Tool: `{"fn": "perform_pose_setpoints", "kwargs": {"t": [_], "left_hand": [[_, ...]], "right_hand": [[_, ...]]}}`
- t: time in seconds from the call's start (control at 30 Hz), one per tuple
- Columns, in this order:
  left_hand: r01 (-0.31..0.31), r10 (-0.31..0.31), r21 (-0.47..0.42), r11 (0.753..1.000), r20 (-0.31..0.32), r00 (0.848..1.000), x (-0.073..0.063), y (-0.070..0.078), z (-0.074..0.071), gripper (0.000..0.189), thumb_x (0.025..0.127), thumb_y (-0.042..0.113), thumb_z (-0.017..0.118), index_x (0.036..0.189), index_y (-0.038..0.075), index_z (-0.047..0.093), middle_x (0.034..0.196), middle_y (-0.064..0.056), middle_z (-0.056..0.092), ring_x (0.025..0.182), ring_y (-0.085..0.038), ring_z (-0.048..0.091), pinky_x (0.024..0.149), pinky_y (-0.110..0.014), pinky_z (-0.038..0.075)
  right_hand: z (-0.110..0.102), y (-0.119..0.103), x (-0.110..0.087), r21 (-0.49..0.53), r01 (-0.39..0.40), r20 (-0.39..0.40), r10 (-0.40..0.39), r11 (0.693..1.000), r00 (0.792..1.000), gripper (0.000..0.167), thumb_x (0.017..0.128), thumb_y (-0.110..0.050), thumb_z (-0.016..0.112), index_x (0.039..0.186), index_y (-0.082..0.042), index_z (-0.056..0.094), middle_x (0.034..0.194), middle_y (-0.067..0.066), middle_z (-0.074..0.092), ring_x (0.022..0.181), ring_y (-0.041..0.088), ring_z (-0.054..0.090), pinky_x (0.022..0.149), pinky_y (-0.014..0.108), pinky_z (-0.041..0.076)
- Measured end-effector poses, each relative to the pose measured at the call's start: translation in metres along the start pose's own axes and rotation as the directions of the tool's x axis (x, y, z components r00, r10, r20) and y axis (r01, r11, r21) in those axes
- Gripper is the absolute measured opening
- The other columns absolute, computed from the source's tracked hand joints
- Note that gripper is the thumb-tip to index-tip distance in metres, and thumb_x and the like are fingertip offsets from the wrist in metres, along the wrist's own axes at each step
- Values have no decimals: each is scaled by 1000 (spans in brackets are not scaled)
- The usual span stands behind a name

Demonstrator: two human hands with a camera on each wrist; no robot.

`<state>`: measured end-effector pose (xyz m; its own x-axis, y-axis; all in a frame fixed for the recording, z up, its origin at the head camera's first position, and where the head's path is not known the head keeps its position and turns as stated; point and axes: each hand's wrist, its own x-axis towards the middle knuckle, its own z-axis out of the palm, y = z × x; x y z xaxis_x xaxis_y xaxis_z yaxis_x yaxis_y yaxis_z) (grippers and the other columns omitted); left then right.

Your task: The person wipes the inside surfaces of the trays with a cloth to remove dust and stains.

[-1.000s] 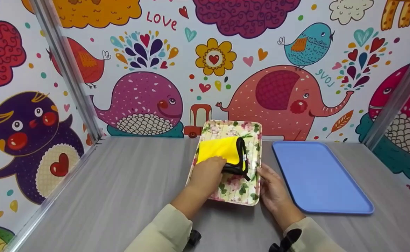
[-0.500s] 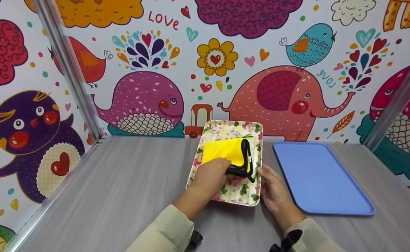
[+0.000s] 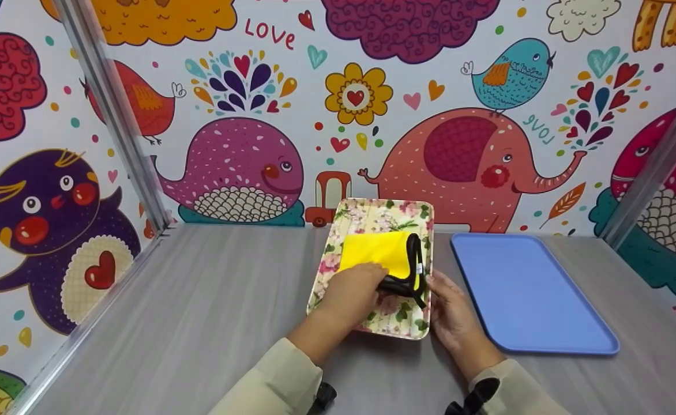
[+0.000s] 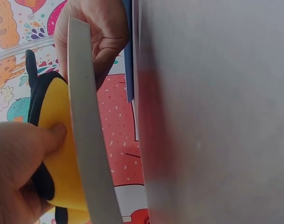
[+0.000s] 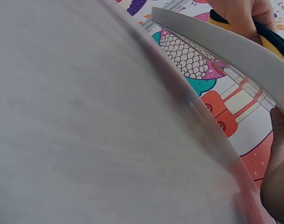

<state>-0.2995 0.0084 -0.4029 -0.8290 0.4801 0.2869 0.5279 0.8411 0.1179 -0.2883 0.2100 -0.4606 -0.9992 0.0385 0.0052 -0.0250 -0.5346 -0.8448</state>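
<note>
A folded yellow cloth (image 3: 375, 251) with black edging lies against the face of a flower-patterned tray (image 3: 367, 216). My left hand (image 3: 352, 294) grips the cloth's near edge; in the left wrist view the thumb presses on its yellow side. My right hand (image 3: 453, 311) holds the tray by its right rim. Seen edge-on from the left wrist, the tray's pale side wall (image 4: 88, 116) stands raised above the tabletop. In the right wrist view, the fingers of the left hand (image 5: 244, 16) show beyond the tray, on the cloth.
A blue tray (image 3: 531, 294) lies flat on the grey table (image 3: 217, 305), right of my right hand. Behind the table rises a wall (image 3: 292, 138) with cartoon animals, and metal posts (image 3: 121, 121) frame its sides.
My left hand has slid the yellow cloth to the right and slightly nearer across the flowered tray. The right hand and both trays stay nearly in place.
</note>
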Motion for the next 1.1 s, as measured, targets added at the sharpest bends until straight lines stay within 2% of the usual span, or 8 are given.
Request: {"fn": "perform_pose_setpoints", "kwargs": {"t": [0.17, 0.4, 0.63, 0.77, 0.9, 1.1], "left_hand": [[-26, 26, 23, 999, 11, 1000, 1, 2, -1, 32, 95, 25, 76, 127, 18, 75, 124, 0, 76, 113, -19, 71, 103, -36, 57], [-47, 47, 12, 999, 2, 999, -1, 3, -1, 31, 94, 22, 77, 125, 19, 76, 119, 1, 77, 108, -18, 72, 101, -34, 58], [-106, 107, 44, 993, -10, 994, -3, 1, 1, 35, 93, 21, 78, 128, 21, 74, 124, 3, 76, 113, -15, 71, 103, -32, 57], [-126, 126, 46, 991, -4, 992, -3, 1, 0, 36, 95, 27, 77, 130, 22, 74, 126, 5, 76, 117, -14, 70, 105, -31, 55], [-137, 136, 39, 990, 7, 991, -3, 1, 0, 42, 92, 37, 78, 131, 23, 73, 128, 6, 75, 122, -13, 69, 108, -31, 53], [-140, 139, 42, 989, 29, 990, -2, 0, -1, 46, 90, 38, 78, 133, 23, 72, 129, 5, 74, 124, -14, 68, 109, -32, 52]], "right_hand": [[2, 0, 2, -18, -16, -45, 15, 1000, 999, 26, 107, -7, 47, 108, -20, 70, 82, -2, 76, 62, 6, 68, 47, 18, 53], [2, 0, 2, -8, -15, -53, 15, 1000, 998, 24, 107, -6, 48, 110, -18, 69, 81, -2, 75, 57, 6, 65, 48, 17, 52], [1, 0, 0, 3, -6, -55, 6, 1000, 998, 24, 107, -5, 49, 109, -18, 70, 87, -1, 77, 65, 7, 69, 53, 17, 54], [1, 0, 0, 2, -5, -45, 5, 1000, 999, 28, 107, -5, 49, 107, -21, 72, 91, -2, 77, 69, 8, 69, 55, 17, 54], [1, -1, 1, 6, -8, -26, 8, 1000, 1000, 29, 108, -6, 48, 107, -21, 72, 90, -2, 77, 67, 8, 68, 53, 17, 53], [0, -1, 1, 17, -8, -4, 8, 1000, 1000, 29, 109, -7, 44, 107, -20, 71, 86, -2, 75, 60, 6, 65, 47, 17, 51]]}}
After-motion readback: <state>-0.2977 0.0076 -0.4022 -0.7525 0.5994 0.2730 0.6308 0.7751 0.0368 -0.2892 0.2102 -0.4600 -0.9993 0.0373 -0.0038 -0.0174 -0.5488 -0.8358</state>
